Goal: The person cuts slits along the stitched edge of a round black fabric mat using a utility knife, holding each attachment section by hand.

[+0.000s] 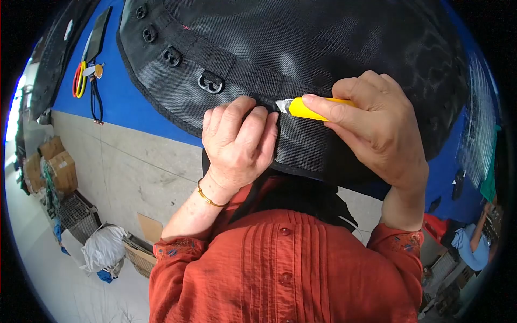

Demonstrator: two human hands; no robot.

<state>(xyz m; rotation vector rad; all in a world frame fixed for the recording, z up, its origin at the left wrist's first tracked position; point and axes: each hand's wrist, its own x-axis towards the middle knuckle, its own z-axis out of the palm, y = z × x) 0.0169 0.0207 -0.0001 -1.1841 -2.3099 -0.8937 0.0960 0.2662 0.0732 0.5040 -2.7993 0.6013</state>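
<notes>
My right hand (379, 121) is closed around a yellow utility knife (308, 109), its pale blade end pointing left. That blade end meets a small black piece (265, 101) on the black mesh fabric (318, 48). My left hand (239, 134) is closed with its fingertips on the black piece, which they partly cover, so its exact kind is hard to make out. Black webbing (226, 62) runs across the mesh. Beside it lies a row of black plastic rings, the nearest ring (210, 82) just up and left of my left hand.
Under the mesh is a blue table surface (126, 102). Scissors (79, 79) with red and yellow handles lie at its left. Cardboard boxes (63, 167), a wire crate (78, 215) and a white bag (103, 248) stand on the floor. Another person's blue sleeve (471, 247) shows at right.
</notes>
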